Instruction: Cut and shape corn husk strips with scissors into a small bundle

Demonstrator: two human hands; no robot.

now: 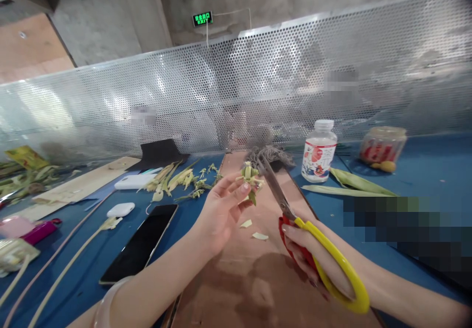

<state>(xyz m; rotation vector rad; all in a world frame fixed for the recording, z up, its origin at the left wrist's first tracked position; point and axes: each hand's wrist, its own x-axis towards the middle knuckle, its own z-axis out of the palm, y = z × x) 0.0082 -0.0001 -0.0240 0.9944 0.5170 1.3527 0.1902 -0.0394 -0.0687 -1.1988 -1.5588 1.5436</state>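
A small woven leaf piece (249, 174) is pinched between the fingertips of the left hand (221, 210), held up above a brown board (258, 279) at the middle of the blue table (424, 165). Scissors (295, 220) with one yellow and one red handle are gripped by the right hand (313, 254), its fingers closed through the loops; the blades are nearly shut and their tips are brought just beside the leaf piece. Two pale leaf scraps (254, 229) are seen on the board below the left hand. To the left, a dark phone (142, 244) is laid flat, with a white case (121, 210) near it and a heap of cut leaves (180, 178) behind. To the right, a plastic bottle (319, 151) is stood upright, long green leaves (354, 183) are laid just beside it, and a jar (381, 147) is placed farther right. A perforated metal screen (258, 87) is set along the far edge of the table
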